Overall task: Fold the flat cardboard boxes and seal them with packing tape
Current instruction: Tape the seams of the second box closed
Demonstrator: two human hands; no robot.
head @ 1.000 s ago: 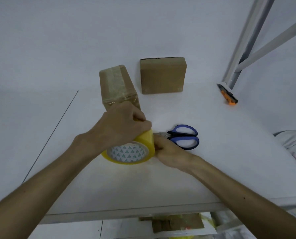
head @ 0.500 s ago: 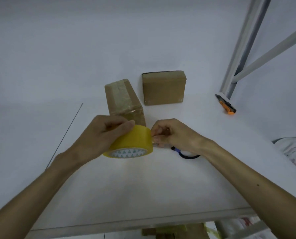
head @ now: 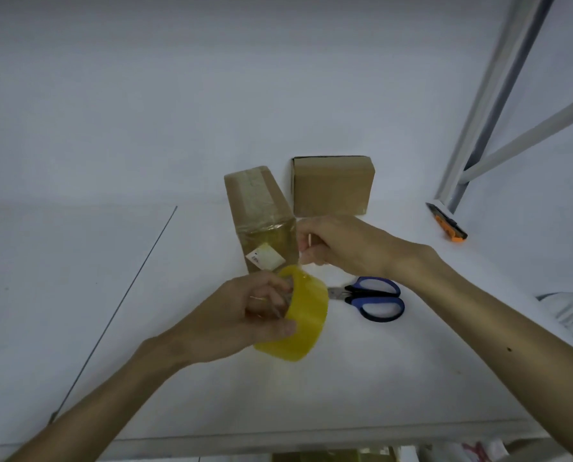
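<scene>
The left hand point(head: 255, 315) held the tape roll point(head: 300, 320) just above the table point(head: 411, 378), fingers curled into its core and thumb pressed on the outer rim. The right hand point(head: 345, 245) was closed, thumb and forefinger pinching what looked like the free strip of tape point(head: 297, 260), stretched upward from the roll beside the near box point(head: 261, 211).

The likeliest trouble was the clear strip twisting or folding onto itself while unsupported between the two hands. It could also catch the box's near face, beside the white label point(head: 265, 258), before being lined up. A slack pinch might let the end snap back onto the roll.

The near box stood on the table between the hands and the second box point(head: 331, 188). Its long axis ran away from the person, its far end leaning slightly left, its taped top up and its labelled end facing the camera. The roll's hole pointed left, toward the left palm. Scissors point(head: 373, 298) lay just right of the roll.
</scene>
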